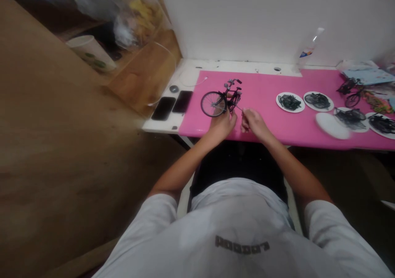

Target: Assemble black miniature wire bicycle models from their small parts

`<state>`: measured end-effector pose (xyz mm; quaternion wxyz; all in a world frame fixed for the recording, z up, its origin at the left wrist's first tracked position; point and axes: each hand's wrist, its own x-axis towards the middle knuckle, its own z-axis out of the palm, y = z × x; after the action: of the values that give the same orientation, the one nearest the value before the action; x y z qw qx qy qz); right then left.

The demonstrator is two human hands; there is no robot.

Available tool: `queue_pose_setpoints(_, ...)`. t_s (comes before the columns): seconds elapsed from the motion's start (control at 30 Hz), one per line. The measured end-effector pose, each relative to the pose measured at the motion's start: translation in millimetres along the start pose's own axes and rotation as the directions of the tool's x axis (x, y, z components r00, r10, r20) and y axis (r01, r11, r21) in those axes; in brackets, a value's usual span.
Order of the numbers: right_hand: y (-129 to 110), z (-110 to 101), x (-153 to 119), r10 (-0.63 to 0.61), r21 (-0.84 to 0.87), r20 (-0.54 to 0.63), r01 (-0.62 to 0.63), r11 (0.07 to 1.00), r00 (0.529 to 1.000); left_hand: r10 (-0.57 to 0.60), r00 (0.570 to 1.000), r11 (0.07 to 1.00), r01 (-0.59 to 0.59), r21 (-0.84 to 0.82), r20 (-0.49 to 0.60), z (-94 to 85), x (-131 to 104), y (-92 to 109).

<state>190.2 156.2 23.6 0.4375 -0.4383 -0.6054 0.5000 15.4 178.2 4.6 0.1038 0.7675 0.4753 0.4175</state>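
Observation:
A small black model bicycle is upright over the pink mat, its large spoked front wheel to the left and its handlebar at the top. My left hand grips it low down near the pedals and rear part, with the fingers partly hidden behind the frame. Just right of it, my right hand is closed in a pinch on a thin metal rod, which points at the lower rear of the bicycle. The rod's kind is too small to make out, and its tip is hard to see.
White plates with dark parts stand on the pink mat to the right. A second bicycle is behind them. Two phones lie at left; a clear bottle stands at the back wall. A wooden panel borders the left.

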Motion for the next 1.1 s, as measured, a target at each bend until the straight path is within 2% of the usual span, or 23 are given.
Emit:
queue_pose_setpoints(0.07, 2, 2, -3, -0.121, -0.187, -0.032, 0.113, 0.976, 0.992, 0.021, 0.999, 1.000, -0.022, -0.020, -0.027, -1.2, 1, -1)
queue_pose_setpoints(0.1, 4, 1, -4, -0.199, -0.327, -0.050, 0.172, 0.929, 0.979, 0.030, 0.999, 0.999, -0.031, -0.031, -0.040, -1.2, 1, -2)
queue_pose_setpoints(0.2, 10, -3, -2, -0.394, -0.729, -0.043, 0.241, 0.641, 0.918, 0.039, 0.998, 0.997, -0.042, -0.059, -0.058, 0.2, 1, -2)
queue_pose_setpoints(0.27, 13, -8, 1, -0.426, -0.850, 0.005, 0.229, 0.475, 0.905, 0.037, 0.998, 0.997, -0.041, -0.069, -0.055, 1.4, 1, -3)
queue_pose_setpoints(0.3, 14, -10, 2, -0.422, -0.872, 0.021, 0.223, 0.436, 0.906, 0.038, 0.998, 0.996, -0.042, -0.074, -0.052, 1.9, 1, -3)
queue_pose_setpoints(0.37, 12, -12, 2, -0.405, -0.867, 0.015, 0.214, 0.451, 0.914, 0.040, 0.998, 0.995, -0.044, -0.089, -0.050, 3.4, 1, -3)
queue_pose_setpoints(0.43, 6, -11, 0, -0.365, -0.777, -0.008, 0.224, 0.588, 0.931, 0.038, 0.998, 0.994, -0.043, -0.096, -0.046, 5.4, 0, -4)
queue_pose_setpoints(0.53, -7, -8, -5, -0.193, -0.419, 0.026, 0.186, 0.889, 0.981, 0.021, 1.000, 0.997, -0.023, -0.069, -0.023, 8.1, -1, -5)
queue_pose_setpoints(0.57, -11, -7, -6, -0.126, -0.288, 0.057, 0.137, 0.948, 0.990, 0.013, 1.000, 0.998, -0.013, -0.062, -0.012, 8.2, -2, -5)
queue_pose_setpoints(0.63, -17, -5, -7, -0.045, -0.116, 0.082, 0.055, 0.992, 0.996, 0.007, 1.000, 0.998, -0.006, -0.069, 0.014, 6.3, -3, -5)
queue_pose_setpoints(0.73, -21, -2, -9, -0.076, -0.084, -0.014, 0.075, 0.994, 0.997, 0.042, 0.998, 0.994, -0.038, -0.101, 0.038, -0.2, -2, -5)
queue_pose_setpoints(0.87, -18, 3, -13, -0.186, -0.256, -0.114, 0.152, 0.955, 0.976, 0.081, 0.997, 0.987, -0.081, -0.140, -0.004, -5.9, 0, -2)
queue_pose_setpoints(0.97, -13, 3, -13, -0.310, -0.457, -0.182, 0.199, 0.867, 0.933, 0.095, 0.994, 0.979, -0.103, -0.179, -0.054, -5.0, 2, -1)
queue_pose_setpoints(1.1, -7, 2, -13, -0.412, -0.681, -0.143, 0.213, 0.701, 0.900, 0.114, 0.989, 0.972, -0.131, -0.195, -0.095, -5.6, 2, -2)
